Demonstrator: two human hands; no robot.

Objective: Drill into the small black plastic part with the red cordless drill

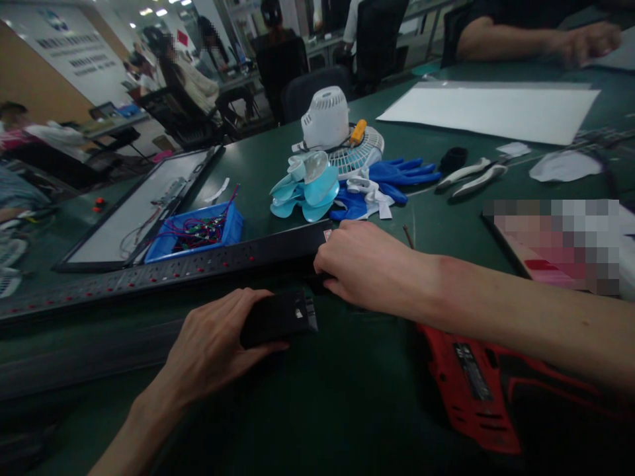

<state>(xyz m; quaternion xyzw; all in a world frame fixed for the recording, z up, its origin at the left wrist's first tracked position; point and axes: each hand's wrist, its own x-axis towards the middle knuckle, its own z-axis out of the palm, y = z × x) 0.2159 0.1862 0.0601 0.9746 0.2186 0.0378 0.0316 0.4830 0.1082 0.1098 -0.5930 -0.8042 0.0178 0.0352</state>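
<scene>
My left hand (pixel 213 347) is closed around a small black block (pixel 279 318) that lies on the green table (pixel 317 410). My right hand (pixel 364 264) rests with curled fingers on the right end of a long black strip (pixel 169 268) dotted with red points; its fingertips press against the strip's end, close to the black block. The strip runs off to the left across the table. A red and black power tool (pixel 471 390) lies under my right forearm.
Beyond the strip sit a blue tray of wires (pixel 198 233), a flat panel (pixel 139 208), light blue fan blades (pixel 307 188), a white fan motor and grille (pixel 337 132), blue gloves (pixel 397 175), pliers (pixel 471 178) and a white sheet (pixel 491 109). Another person's arm (pixel 540 36) rests at the far right.
</scene>
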